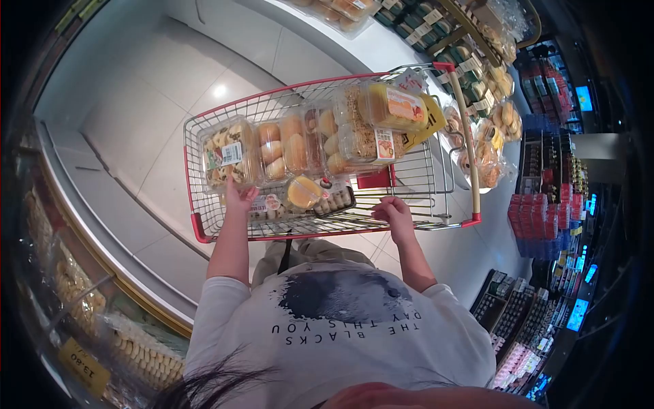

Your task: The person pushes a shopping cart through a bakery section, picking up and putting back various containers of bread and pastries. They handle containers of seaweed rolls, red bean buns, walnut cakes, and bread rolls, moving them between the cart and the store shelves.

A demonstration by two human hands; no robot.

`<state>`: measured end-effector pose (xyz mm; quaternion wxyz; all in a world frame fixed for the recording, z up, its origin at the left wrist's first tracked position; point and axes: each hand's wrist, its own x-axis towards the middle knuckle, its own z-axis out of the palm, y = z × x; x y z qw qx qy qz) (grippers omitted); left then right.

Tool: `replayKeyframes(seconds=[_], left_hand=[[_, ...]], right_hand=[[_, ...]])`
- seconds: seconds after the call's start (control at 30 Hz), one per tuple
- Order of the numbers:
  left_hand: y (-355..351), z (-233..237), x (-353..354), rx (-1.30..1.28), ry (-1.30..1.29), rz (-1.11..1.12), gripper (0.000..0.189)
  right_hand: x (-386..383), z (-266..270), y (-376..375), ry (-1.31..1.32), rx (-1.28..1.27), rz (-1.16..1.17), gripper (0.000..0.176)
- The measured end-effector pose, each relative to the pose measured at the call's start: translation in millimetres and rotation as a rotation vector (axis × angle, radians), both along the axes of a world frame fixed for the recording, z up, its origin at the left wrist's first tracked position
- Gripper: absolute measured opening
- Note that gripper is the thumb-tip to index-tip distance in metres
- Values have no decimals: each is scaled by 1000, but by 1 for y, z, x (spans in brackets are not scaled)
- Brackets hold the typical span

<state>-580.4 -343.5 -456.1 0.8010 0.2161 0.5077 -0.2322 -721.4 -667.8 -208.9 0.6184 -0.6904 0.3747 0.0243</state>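
Observation:
A wire shopping cart (272, 95) with red edging stands in front of me, holding several clear packs of bread. My left hand (240, 198) touches the near edge of a labelled clear box (230, 153) at the cart's left end; its fingers are apart. Over the cart's near right part is my right hand (393, 208), fingers curled together, and anything in them is too small to make out. Between the hands lie a round yellow item (304, 193) and a dark tray (336, 202). A pack of yellow buns (395, 107) rests on top at the right.
Glass-fronted shelving with packed food (139, 344) runs along the left. Bagged breads (487, 146) are displayed beyond the cart's handle (466, 136). Stacked red packs (528, 213) stand farther right. Tiled floor (146, 116) shows left of the cart.

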Motion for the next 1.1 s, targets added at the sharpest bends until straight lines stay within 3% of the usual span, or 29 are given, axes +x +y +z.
replayKeyframes(seconds=[0.07,0.17,0.2,0.27,0.3,0.37,0.4,0.47,0.53,0.6,0.7,0.8,0.9,1.1], left_hand=[[0,24,-1,22,-34,-34,79],[11,-19,-3,-129,-64,-10,87],[11,-6,-2,-99,-86,-50,81],[15,-15,-4,-76,-19,-89,81],[18,-17,-7,-62,15,-104,81],[10,17,-20,143,-75,-347,75],[7,38,-27,247,-117,-462,72],[10,64,-51,549,-546,-956,59],[16,97,-80,913,-862,-1281,46],[9,124,-109,1209,-888,-1437,41],[-1,126,-137,1651,-1122,-1319,37],[-1,128,-138,1574,-1099,-1307,34],[2,120,-141,1525,-1121,-1262,31],[-7,104,-143,1690,-1120,-1029,19]], right_hand=[[-3,5,-20,-117,-241,-49,17],[2,43,-68,-153,-1087,122,22],[5,59,-85,-133,-1346,149,25],[5,81,-129,29,-1598,74,32],[2,86,-152,166,-1596,55,35],[0,90,-198,426,-1580,23,42],[-1,88,-215,456,-1407,30,45],[-2,82,-245,506,-1067,66,51],[2,76,-265,492,-1210,230,48],[15,87,-267,545,-944,208,42],[17,79,-297,473,-662,136,28],[27,91,-282,369,-405,11,19],[26,84,-295,385,-287,55,18],[18,81,-295,359,-294,80,19]])
